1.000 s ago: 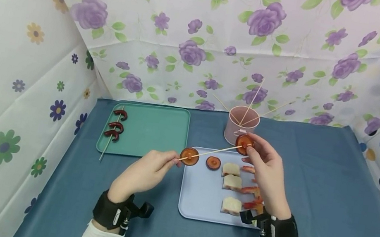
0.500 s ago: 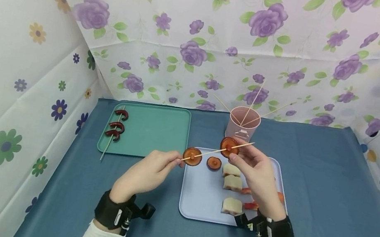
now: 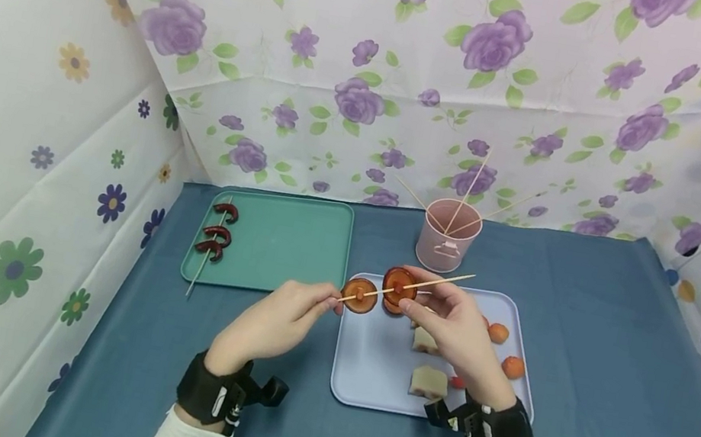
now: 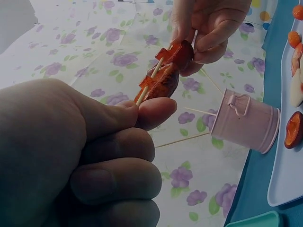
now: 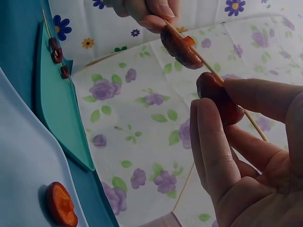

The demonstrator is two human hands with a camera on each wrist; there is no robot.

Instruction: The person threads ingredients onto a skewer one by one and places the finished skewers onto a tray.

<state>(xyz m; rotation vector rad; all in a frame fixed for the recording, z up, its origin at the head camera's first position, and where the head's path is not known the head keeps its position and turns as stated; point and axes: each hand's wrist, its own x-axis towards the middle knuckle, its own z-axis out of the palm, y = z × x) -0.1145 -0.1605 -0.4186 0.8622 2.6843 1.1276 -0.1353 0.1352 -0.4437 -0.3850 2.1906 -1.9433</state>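
My left hand (image 3: 281, 319) pinches one end of a thin wooden skewer (image 3: 447, 280) between thumb and forefinger. Just past those fingertips a brown mushroom cap (image 3: 358, 296) is threaded on it. A second mushroom cap (image 3: 399, 288) is on the same skewer, pinched between the thumb and fingers of my right hand (image 3: 459, 328). The two caps are a short gap apart, and the skewer's free end sticks out to the right past the right hand. Below them, partly hidden, a loose mushroom (image 5: 61, 205) lies on the pale blue tray (image 3: 366, 376).
The pale blue tray also bears whitish blocks (image 3: 430, 382) and orange balls (image 3: 513, 367). Left of it, a green tray (image 3: 280, 241) holds a skewer of dark red curled pieces (image 3: 217, 233). Behind stands a pink bucket (image 3: 441, 248) with several skewers. A flowered curtain (image 3: 351, 133) hangs beyond.
My right hand has slid the second mushroom cap leftward and down along the skewer, closer to the first one. More skewer shows past it on the right. The left hand has barely moved.
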